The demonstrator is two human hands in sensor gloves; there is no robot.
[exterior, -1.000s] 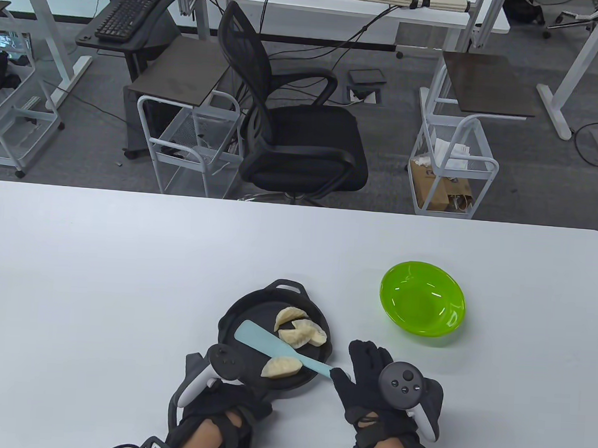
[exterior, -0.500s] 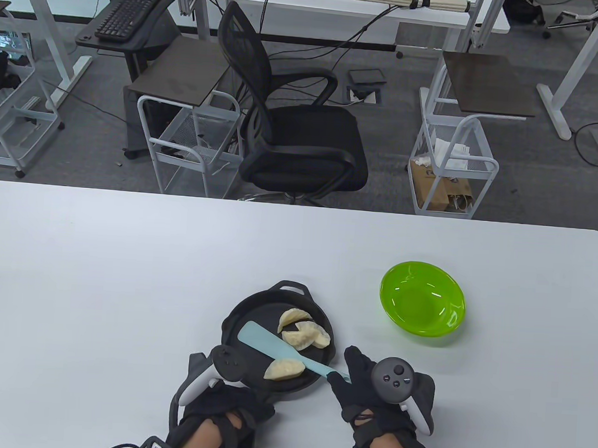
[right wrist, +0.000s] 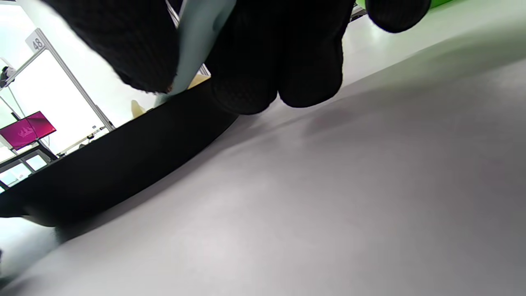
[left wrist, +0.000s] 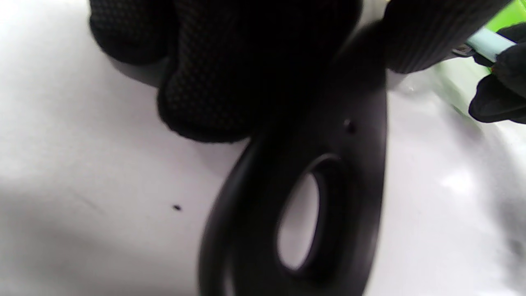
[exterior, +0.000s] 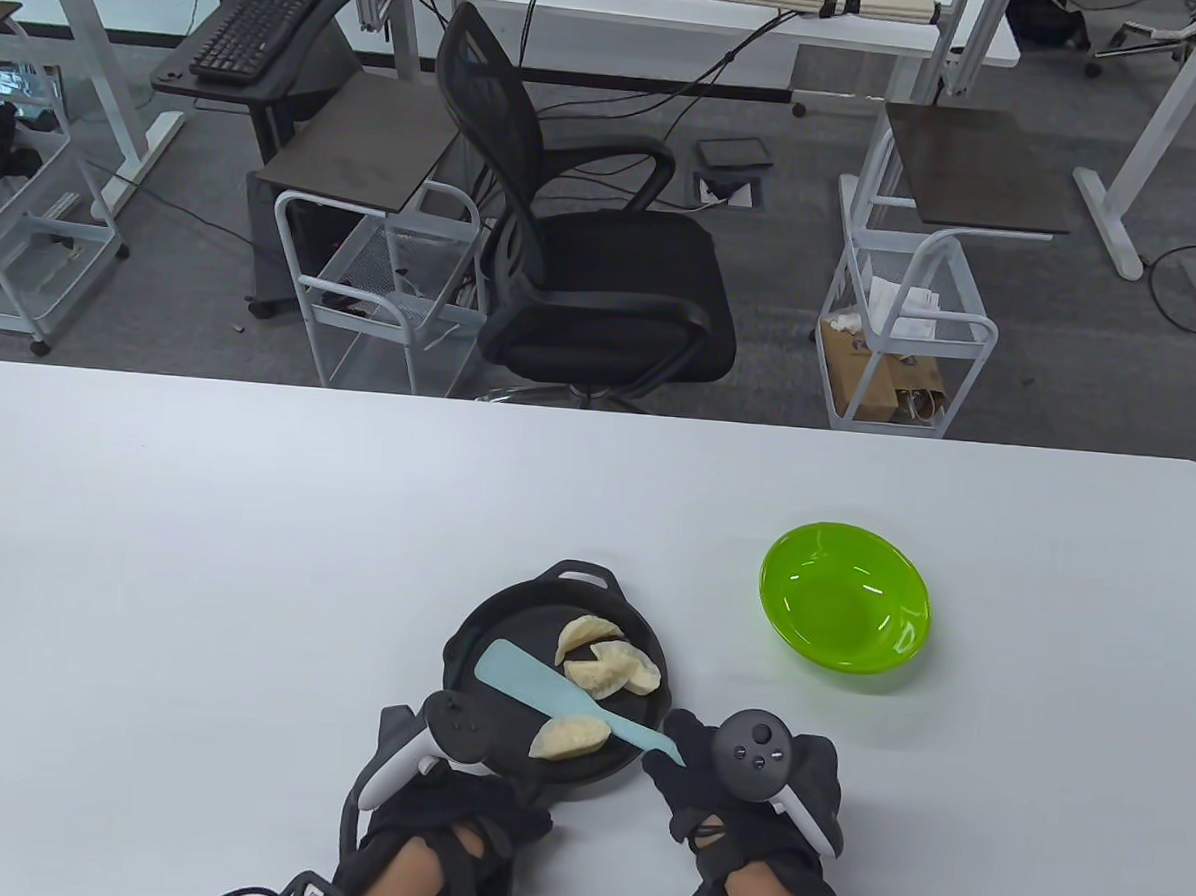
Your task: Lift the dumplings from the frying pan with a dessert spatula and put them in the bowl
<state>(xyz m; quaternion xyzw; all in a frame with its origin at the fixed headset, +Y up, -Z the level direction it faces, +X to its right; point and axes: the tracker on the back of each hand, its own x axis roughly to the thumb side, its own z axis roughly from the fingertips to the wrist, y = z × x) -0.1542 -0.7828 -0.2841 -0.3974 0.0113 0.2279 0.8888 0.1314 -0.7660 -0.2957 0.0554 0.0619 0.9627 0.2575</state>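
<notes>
A black frying pan point(exterior: 478, 642) sits near the table's front edge with several pale dumplings point(exterior: 607, 664) in it; one dumpling point(exterior: 570, 737) lies apart at the near rim. A light blue dessert spatula point(exterior: 531, 683) lies across the pan, its blade at the left, its handle sticking out over the right rim. My right hand point(exterior: 677, 763) pinches the handle end point(right wrist: 197, 37) between thumb and fingers. My left hand point(exterior: 459, 811) grips the pan's long handle point(left wrist: 312, 197) at the near side. The green bowl point(exterior: 843, 609) stands empty to the right of the pan.
The white table point(exterior: 252, 550) spreads wide to the left and behind the pan. Beyond its far edge stand a black office chair point(exterior: 588, 257) and two white wire carts point(exterior: 386, 287).
My right hand slid left toward the pan and closed its fingers on the spatula's handle end. The pan and my left hand shifted only slightly.
</notes>
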